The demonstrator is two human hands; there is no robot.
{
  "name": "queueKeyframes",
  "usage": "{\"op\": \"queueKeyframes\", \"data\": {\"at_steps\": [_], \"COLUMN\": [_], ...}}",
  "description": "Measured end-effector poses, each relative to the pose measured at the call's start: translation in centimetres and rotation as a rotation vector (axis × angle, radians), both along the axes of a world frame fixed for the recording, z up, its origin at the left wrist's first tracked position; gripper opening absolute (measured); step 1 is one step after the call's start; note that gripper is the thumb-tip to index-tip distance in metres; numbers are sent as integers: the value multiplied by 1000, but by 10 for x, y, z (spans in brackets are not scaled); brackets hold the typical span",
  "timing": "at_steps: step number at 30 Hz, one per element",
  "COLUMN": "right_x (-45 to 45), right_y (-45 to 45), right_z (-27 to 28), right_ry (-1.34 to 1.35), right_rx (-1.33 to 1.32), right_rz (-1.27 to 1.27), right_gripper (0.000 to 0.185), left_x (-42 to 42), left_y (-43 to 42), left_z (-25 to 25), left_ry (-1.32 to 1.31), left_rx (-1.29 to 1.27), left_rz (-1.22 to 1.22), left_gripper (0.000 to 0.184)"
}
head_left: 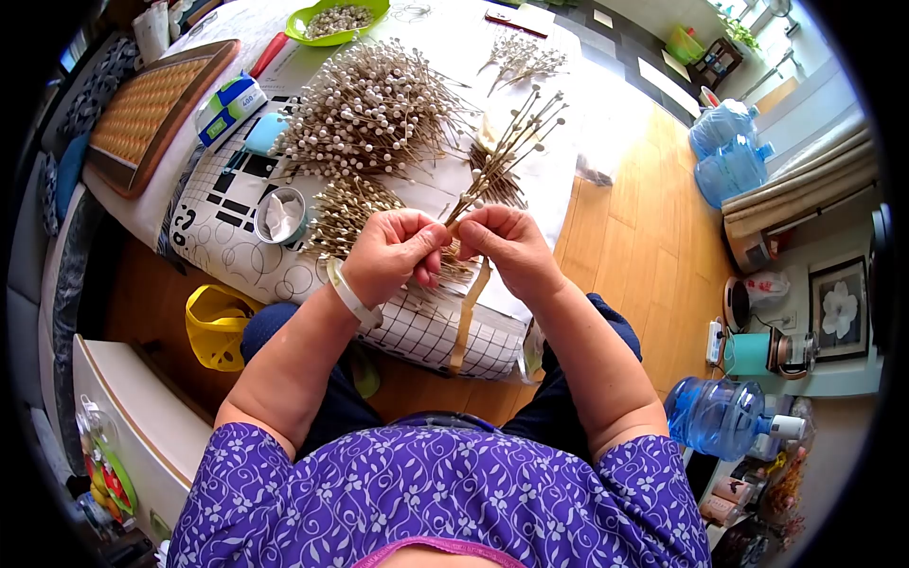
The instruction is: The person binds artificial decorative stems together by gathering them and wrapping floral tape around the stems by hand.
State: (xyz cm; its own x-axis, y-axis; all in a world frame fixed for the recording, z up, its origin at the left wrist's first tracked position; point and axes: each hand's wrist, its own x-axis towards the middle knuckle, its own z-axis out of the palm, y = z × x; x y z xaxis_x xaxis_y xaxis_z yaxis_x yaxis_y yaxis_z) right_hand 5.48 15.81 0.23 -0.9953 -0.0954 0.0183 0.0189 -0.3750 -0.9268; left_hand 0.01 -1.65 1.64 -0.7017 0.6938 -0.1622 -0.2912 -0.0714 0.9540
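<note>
Both hands meet over the near edge of the table. My left hand (393, 248), with a pale band at the wrist, is closed in a pinch around the lower ends of a small bunch of dried stems with round buds (516, 142). The bunch slants up and to the right. Right beside it, my right hand (511, 248) pinches at the base of the stems, where a strip of brown tape (464, 327) hangs down below its fingers. The fingertips partly hide where tape and stems meet. Behind lies a big heap of white-budded stems (369, 114), with a smaller pile (350, 213) nearer.
On the table are a small tub with white contents (281, 216), a blue-green packet (232, 109), a green bowl of loose buds (336, 21) and more stems (521, 62). A yellow bag (216, 327) is at the left; water bottles (720, 417) stand at the right.
</note>
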Motion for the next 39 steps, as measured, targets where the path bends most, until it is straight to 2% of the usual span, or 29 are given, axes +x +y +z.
{"op": "queueKeyframes", "data": {"at_steps": [8, 10, 13, 15, 17, 21, 26, 30, 32, 37, 39], "right_x": [-3, -3, 0, 1, 1, 3, 1, 1, 0, -1, -4], "right_y": [-3, -4, -7, -10, -13, -19, -19, -13, -11, -11, -6], "right_z": [-3, -4, 1, 0, 0, -2, -6, -5, -1, 3, 3], "right_ry": [-30, 11, 17, 3, -5, 25, -3, 22, -25, -33, -51], "right_rx": [-28, 65, 52, 32, 12, 122, 87, 68, 97, 53, 62], "right_rz": [-36, -72, -108, -147, -187, -278, -289, -243, -211, -134, -106], "right_gripper": [15, 15, 15, 15, 14, 13, 9, 9, 7, 10, 11], "left_x": [2, 2, 3, 5, 6, 9, 10, 10, 9, 2, 2], "left_y": [-1, 0, 3, 6, 8, 10, 11, 9, 9, 4, 3], "left_z": [2, -1, -4, -6, -7, -9, -12, -10, -1, -8, -5], "left_ry": [-86, -111, -105, 172, 149, 278, 710, 660, 218, 316, 157], "left_rx": [41, 67, 80, -21, -2, -32, -142, -134, -71, -133, -98], "left_rz": [-4, -15, 54, 105, 117, 161, 233, 137, 71, -33, -9], "left_gripper": [18, 18, 19, 16, 12, 8, 7, 8, 13, 17, 16]}}
